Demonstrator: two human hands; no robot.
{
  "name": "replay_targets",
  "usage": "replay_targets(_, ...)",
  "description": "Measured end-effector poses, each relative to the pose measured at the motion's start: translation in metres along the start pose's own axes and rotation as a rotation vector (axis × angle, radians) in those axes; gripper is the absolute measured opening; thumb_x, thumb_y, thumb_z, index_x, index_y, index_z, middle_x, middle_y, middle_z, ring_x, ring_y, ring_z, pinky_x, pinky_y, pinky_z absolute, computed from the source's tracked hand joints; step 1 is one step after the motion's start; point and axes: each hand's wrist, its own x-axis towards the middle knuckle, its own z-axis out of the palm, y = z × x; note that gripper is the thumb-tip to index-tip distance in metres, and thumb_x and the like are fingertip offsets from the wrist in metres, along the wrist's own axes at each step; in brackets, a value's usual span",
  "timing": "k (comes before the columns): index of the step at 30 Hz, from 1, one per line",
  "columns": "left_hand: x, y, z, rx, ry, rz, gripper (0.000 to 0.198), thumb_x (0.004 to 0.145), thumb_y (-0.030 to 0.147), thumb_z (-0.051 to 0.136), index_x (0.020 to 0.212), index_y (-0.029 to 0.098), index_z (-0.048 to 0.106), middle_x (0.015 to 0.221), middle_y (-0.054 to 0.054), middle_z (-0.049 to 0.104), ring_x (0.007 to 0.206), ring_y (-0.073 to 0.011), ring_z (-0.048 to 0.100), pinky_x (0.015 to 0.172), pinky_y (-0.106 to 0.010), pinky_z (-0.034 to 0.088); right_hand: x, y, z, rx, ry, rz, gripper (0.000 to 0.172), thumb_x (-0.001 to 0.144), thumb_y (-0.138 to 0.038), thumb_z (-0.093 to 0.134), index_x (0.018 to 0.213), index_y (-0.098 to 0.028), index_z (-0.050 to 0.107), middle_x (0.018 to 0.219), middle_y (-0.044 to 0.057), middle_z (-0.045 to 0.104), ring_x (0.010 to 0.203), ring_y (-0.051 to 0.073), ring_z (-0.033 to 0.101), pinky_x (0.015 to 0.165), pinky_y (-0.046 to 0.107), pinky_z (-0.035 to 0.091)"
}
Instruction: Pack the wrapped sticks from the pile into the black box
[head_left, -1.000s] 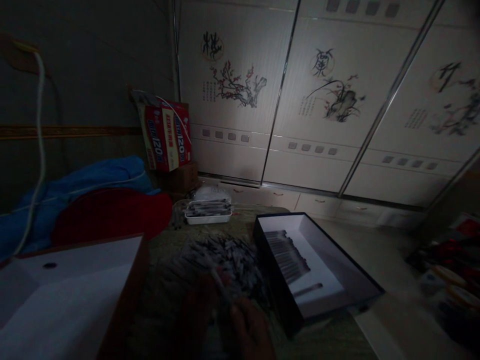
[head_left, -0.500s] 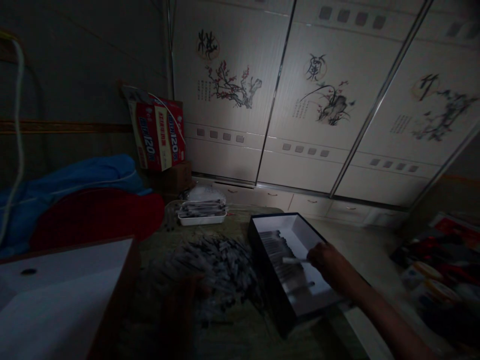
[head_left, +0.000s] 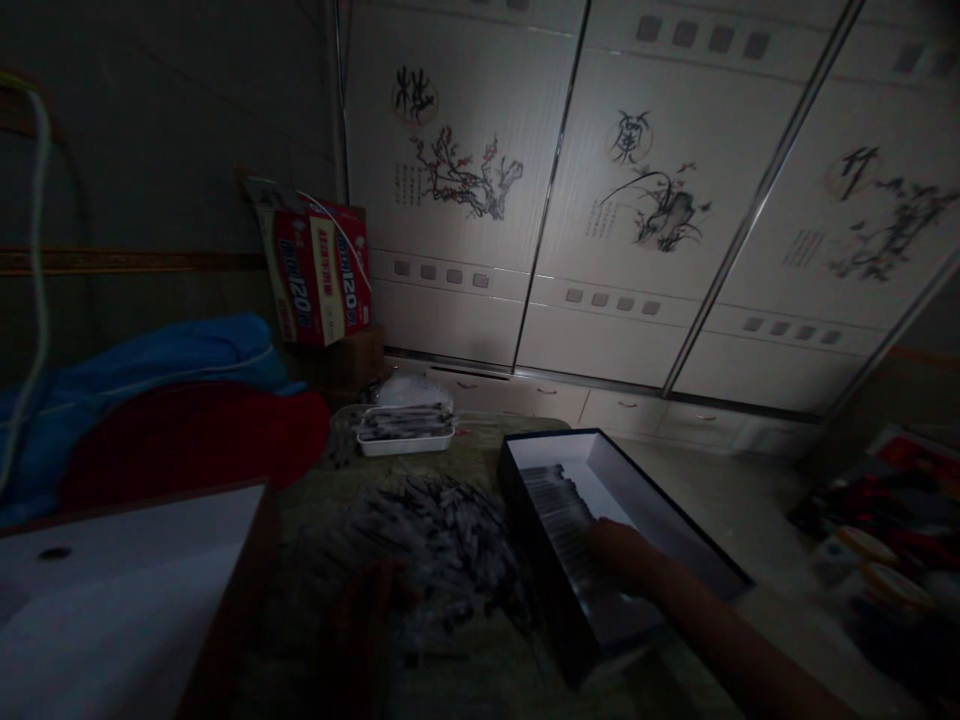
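Note:
My right hand reaches into a dark-edged box with a pale inside. Its fingers look drawn together over a row of thin pen-like sticks lying side by side; whatever is between the fingertips is hidden. Low in the middle of the view, my left hand is a dark blur at the near edge of a loose pile of similar sticks on the table. I cannot make out whether its fingers are closed.
A white tray of more sticks stands behind the pile. At left are a large open box, red cloth and blue cloth. A red carton stands near the sliding doors.
My right hand has moved left and slightly down onto the row in the box. The pale stick that stuck out of its fingers no longer shows. My left hand stays by the pile.

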Motion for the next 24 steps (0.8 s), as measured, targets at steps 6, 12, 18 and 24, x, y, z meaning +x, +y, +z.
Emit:
replay_targets(6,-0.001,0.000,-0.002,0.008,-0.007,0.001,0.043,0.074,0.062,0.052,0.075,0.022,0.067,0.061,-0.001,0.070,0.069,-0.0233,0.064,0.073,-0.034,0.048,0.003,-0.005,-0.023,-0.034,-0.200,-0.070,0.011,0.090,-0.025,0.060,0.091,-0.015,0.064,0.091,0.002,0.066,0.082,0.014,0.064,0.076,0.032,0.052)
replay_targets(12,-0.004,0.005,-0.002,0.004,-0.009,0.024,0.036,0.078,0.054,0.050,0.078,0.022,0.066,0.059,0.000,0.069,0.069,-0.0223,0.065,0.074,-0.032,0.049,-0.002,-0.039,-0.076,0.015,0.040,-0.012,0.021,0.092,-0.015,0.041,0.089,-0.015,0.062,0.088,0.011,0.065,0.079,0.020,0.063,0.069,0.030,0.044)
replay_targets(18,-0.006,0.005,-0.001,0.019,0.028,0.060,0.036,0.076,0.056,0.051,0.072,0.023,0.066,0.058,0.000,0.067,0.067,-0.0221,0.063,0.072,-0.032,0.048,-0.041,-0.131,-0.089,0.446,0.243,-0.104,0.022,0.093,-0.027,0.038,0.084,-0.022,0.058,0.079,0.003,0.061,0.069,0.016,0.060,0.062,0.026,0.043)
replay_targets(24,-0.005,0.005,-0.002,0.060,0.001,0.059,0.050,0.073,0.069,0.047,0.073,0.022,0.067,0.058,-0.002,0.068,0.068,-0.0238,0.063,0.071,-0.034,0.048,-0.049,-0.185,-0.026,0.611,0.204,-0.023,0.013,0.083,-0.021,0.047,0.080,-0.021,0.060,0.076,0.003,0.065,0.064,0.016,0.060,0.055,0.024,0.044)
